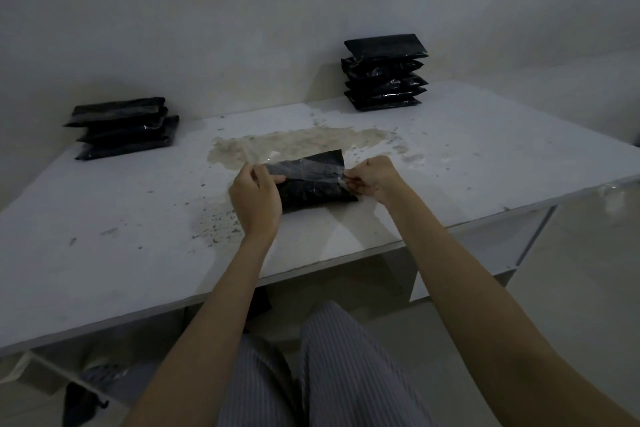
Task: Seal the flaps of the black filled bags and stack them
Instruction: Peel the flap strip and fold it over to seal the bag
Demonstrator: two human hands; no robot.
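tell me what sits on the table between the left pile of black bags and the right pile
In the head view, only the black bag that the left hand and right hand grip, on the stained table.

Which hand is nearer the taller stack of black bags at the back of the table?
Right. The right hand sits almost directly in front of the taller stack; the left hand is farther off, toward the shorter stack.

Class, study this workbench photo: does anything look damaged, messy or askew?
Yes. The table has a worn brownish patch behind the bag being sealed, with specks scattered around it. The left stack sits unevenly, its bags offset; the right stack is taller and neater.
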